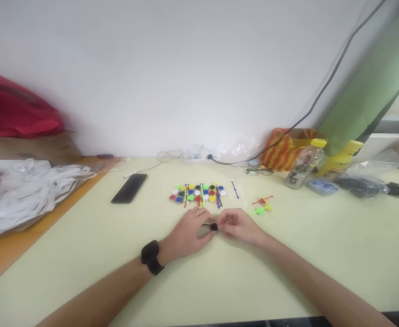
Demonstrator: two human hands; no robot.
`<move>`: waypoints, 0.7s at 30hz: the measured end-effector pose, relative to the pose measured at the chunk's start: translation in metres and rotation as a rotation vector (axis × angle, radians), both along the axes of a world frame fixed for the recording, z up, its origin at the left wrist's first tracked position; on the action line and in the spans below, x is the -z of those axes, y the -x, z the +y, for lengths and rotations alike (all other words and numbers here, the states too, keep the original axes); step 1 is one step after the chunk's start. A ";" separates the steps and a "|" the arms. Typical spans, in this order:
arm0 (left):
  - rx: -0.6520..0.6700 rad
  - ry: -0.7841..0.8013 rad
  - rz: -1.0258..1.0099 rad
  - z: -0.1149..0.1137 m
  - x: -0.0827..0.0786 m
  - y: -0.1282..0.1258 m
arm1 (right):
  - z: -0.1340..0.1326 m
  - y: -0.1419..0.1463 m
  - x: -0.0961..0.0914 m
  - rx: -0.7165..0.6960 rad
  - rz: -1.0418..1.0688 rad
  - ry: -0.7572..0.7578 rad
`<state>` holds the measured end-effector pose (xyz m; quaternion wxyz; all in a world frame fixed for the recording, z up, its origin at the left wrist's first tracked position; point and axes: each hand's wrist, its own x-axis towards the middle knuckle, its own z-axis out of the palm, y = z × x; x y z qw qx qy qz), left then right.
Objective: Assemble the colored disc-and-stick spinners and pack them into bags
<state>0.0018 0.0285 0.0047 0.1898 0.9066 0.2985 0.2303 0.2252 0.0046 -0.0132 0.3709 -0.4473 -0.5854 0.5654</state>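
Observation:
My left hand (189, 231) and my right hand (237, 225) meet low on the pale green table (83, 254). Between them is a thin black stick with a black cap (213, 226) on its end. The left fingers pinch the stick, the right fingers pinch the cap end. A black watch sits on my left wrist. Just beyond the hands lies a cluster of coloured caps and sticks (198, 193). To its right lie a blue stick (235, 189), a red stick-and-cap piece (262, 200) and a green one (261, 210).
A black phone (129, 188) lies to the left. White plastic bags (25, 190) cover the far left. At the back right are glasses (259, 171), a bottle (303, 165), a yellow bottle (341, 161), a striped bag (281, 147) and a power strip (197, 156).

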 end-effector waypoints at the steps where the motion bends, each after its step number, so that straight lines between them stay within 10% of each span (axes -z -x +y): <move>1: 0.004 -0.011 -0.008 0.000 0.000 0.000 | 0.000 0.000 0.000 0.005 -0.022 0.000; 21: 0.106 -0.241 0.142 -0.004 0.002 -0.002 | -0.003 -0.003 0.008 0.022 -0.214 -0.282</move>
